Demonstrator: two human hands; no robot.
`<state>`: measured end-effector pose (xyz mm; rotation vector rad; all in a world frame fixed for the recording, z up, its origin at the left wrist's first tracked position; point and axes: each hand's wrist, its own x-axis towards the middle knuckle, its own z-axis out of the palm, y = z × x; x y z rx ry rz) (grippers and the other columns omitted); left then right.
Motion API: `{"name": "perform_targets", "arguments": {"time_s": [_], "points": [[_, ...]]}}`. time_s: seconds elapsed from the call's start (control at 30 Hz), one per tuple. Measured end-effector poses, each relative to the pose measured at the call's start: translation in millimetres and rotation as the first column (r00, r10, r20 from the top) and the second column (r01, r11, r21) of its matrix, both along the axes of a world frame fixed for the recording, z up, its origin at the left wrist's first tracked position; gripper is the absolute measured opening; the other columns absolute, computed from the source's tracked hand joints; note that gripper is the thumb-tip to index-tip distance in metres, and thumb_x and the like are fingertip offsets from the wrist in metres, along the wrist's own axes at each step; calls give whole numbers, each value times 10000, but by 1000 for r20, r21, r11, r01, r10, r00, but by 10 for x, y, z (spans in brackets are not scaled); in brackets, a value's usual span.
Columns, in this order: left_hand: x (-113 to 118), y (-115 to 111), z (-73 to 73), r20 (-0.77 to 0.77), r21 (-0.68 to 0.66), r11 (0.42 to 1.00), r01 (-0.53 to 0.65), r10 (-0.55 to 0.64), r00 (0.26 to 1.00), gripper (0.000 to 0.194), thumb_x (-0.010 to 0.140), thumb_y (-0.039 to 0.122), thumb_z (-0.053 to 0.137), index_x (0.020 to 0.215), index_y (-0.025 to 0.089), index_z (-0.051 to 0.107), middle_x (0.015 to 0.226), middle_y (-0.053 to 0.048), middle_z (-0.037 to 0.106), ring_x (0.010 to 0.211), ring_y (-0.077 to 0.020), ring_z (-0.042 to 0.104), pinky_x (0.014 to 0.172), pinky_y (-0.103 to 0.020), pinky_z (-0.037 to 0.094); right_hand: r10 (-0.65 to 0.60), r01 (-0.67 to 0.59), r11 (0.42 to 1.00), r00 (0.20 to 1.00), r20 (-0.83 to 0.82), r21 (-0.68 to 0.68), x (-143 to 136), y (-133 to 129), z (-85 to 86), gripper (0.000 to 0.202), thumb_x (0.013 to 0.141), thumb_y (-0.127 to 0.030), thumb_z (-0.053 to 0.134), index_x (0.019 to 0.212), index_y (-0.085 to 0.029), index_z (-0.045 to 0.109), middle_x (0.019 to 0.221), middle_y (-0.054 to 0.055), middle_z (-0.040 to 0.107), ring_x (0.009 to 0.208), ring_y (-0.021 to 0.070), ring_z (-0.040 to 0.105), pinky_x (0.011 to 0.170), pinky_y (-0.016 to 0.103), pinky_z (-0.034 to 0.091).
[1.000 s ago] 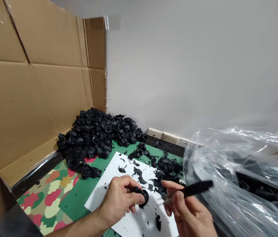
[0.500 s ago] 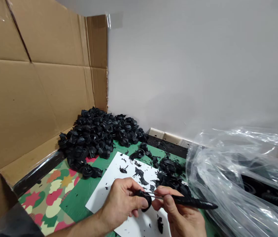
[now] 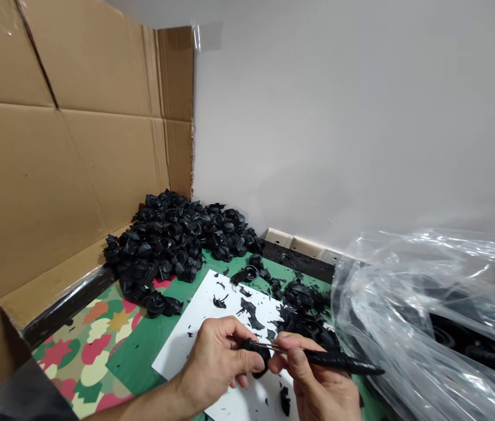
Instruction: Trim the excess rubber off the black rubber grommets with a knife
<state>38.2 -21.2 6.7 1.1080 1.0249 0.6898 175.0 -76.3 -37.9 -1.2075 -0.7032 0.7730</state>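
Observation:
My left hand [image 3: 223, 356] pinches a small black rubber part [image 3: 256, 356] between thumb and fingers, above a white sheet [image 3: 181, 339]. Much of the part is hidden by the fingers. In my right hand [image 3: 313, 374] are black-handled tweezers [image 3: 344, 361], gripped between thumb and fingers, their thin metal tips pointing left. The tips reach the upper edge of the rubber part; whether they grip it I cannot tell. Black scraps [image 3: 251, 313] lie on the sheet beyond both hands.
A heap of ribbed black rubber parts [image 3: 172, 234] rests against a cardboard wall [image 3: 98, 146] at the back left. More black scraps [image 3: 304, 316] are piled right of the sheet. A clear plastic bag [image 3: 388, 316] with dark contents fills the right side. Under everything lies a green surface [image 3: 137, 356].
The tweezers have shifted slightly left, their tips closer together and further onto the rubber part. My right hand moved with them; my left hand stays almost in place.

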Motion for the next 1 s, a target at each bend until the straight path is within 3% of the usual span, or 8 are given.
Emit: {"name": "perform_targets", "arguments": {"time_s": [0.17, 0.27, 0.33, 0.43, 0.57, 0.73, 0.9, 1.0], "points": [[11, -65, 17, 105, 77, 997, 23, -31, 994, 121, 530, 138, 727, 565, 132, 611, 522, 31, 604, 347, -47, 477, 332, -155, 347, -153, 127, 985, 953, 262, 113, 183, 10, 3, 275, 716, -460, 730, 684, -189, 695, 629, 22, 647, 582, 171, 575, 606, 304, 438], [19, -82, 26, 154, 107, 994, 1, -18, 988, 118, 516, 126, 743, 566, 127, 636, 598, 32, 603, 362, -35, 480, 337, -154, 360, -268, 284, 958, 928, 258, -26, 336, 18, 37, 375, 673, -537, 730, 766, -177, 688, 566, 5, 641, 520, 160, 553, 570, 296, 435], [18, -69, 22, 140, 99, 995, -6, -8, 990, 112, 522, 130, 738, 571, 128, 637, 572, 39, 589, 347, -38, 478, 321, -150, 330, -260, 301, 942, 934, 245, -147, 394, 28, 57, 467, 641, -601, 717, 804, -164, 687, 521, 10, 639, 544, 184, 573, 581, 307, 448], [10, -39, 11, 99, 92, 995, -30, 21, 995, 110, 522, 129, 730, 587, 131, 641, 527, 50, 564, 342, -50, 483, 309, -146, 294, -185, 213, 956, 971, 152, -199, 380, 33, 77, 524, 597, -641, 724, 800, -160, 682, 597, 29, 671, 566, 189, 591, 596, 320, 469], [9, -27, 16, 91, 113, 991, -66, 56, 994, 102, 506, 95, 710, 573, 136, 645, 544, 58, 550, 362, -51, 478, 325, -157, 307, -54, 58, 996, 997, 59, -68, 251, 0, 89, 432, 636, -584, 740, 774, -181, 672, 743, 30, 673, 579, 168, 596, 616, 318, 474], [24, -26, 29, 60, 138, 983, -118, 110, 992, 128, 462, 66, 706, 553, 135, 648, 548, 67, 544, 371, -40, 438, 346, -167, 311, -41, 34, 996, 995, 88, 83, 111, -43, 118, 362, 719, -548, 693, 701, -189, 654, 758, 23, 628, 583, 151, 544, 612, 308, 429], [22, 9, 29, 3, 25, 996, -88, 88, 996, 181, 481, 111, 694, 648, 146, 631, 415, 58, 565, 356, -73, 452, 340, -166, 277, -7, 5, 999, 998, 64, 39, 151, -46, 169, 362, 763, -517, 660, 635, -182, 609, 690, 33, 606, 650, 185, 556, 615, 302, 439], [21, 16, 56, -3, 1, 996, -84, 84, 996, 216, 476, 132, 698, 680, 142, 628, 396, 46, 577, 363, -87, 473, 342, -167, 287, 30, -28, 996, 999, 17, -87, 193, -35, 173, 378, 741, -542, 664, 649, -182, 600, 566, -7, 554, 517, 148, 505, 516, 270, 423]]}}
